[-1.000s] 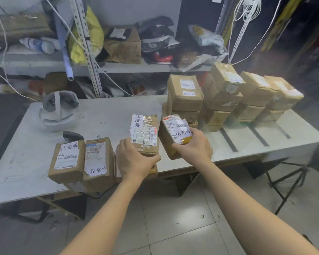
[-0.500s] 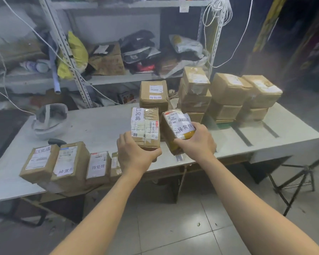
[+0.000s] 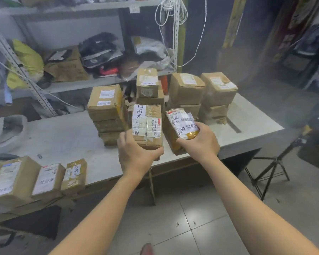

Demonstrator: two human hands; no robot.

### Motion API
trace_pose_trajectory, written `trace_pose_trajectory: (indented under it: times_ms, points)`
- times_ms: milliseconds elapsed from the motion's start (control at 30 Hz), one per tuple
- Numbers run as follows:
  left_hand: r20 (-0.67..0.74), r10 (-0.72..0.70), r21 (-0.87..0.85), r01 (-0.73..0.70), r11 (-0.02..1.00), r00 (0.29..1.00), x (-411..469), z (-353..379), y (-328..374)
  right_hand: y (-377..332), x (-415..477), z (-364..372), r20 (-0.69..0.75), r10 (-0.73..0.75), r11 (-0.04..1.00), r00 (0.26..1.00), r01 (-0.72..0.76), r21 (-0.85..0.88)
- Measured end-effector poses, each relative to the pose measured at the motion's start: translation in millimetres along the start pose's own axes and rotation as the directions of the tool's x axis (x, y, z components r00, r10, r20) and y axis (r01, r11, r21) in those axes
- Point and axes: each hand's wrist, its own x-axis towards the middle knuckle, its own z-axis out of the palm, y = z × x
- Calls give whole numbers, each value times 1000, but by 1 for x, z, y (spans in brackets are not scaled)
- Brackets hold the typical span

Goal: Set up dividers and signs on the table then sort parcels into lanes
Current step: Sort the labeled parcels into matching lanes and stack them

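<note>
My left hand [image 3: 136, 153] grips a brown parcel [image 3: 147, 122] with a white handwritten sign and a shipping label, held upright above the table's front edge. My right hand [image 3: 199, 142] grips a second, tilted parcel [image 3: 179, 126] wrapped partly in yellow, also bearing a white handwritten sign. Both sit just in front of stacked cardboard parcels [image 3: 107, 107] on the white table [image 3: 66, 137]. More stacks [image 3: 186, 89] stand at the table's right. A dark divider strip [image 3: 234, 124] lies on the table beside them. Three labelled parcels [image 3: 46, 179] rest along the front left edge.
A metal shelf rack [image 3: 81, 83] full of bags and boxes stands behind the table. A white helmet-like object [image 3: 6, 133] lies at the table's far left. A black tripod stand [image 3: 271, 172] is on the tiled floor at the right.
Both hands have carried their parcels rightward and farther over the table, toward the stacks. The view has shifted right, so the left-edge parcels now sit farther left.
</note>
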Motion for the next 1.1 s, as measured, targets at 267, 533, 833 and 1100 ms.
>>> trace_pose_trajectory:
  times_ms: [267, 533, 833, 1100]
  points:
    - [106, 16, -98, -6, 995, 994, 20, 94, 57, 52, 69, -41, -65, 145, 989, 987, -145, 3]
    - [186, -39, -145, 67, 987, 982, 38, 182, 88, 101, 139, -79, -116, 231, 968, 966, -241, -76]
    - [192, -146, -21, 153, 988, 971, 34, 253, 105, 171, 211, -81, -46, 244, 966, 969, -247, -75]
    - [162, -276, 98, 263, 960, 947, 17, 311, 114, 230, 278, -68, 110, 193, 980, 975, -185, -74]
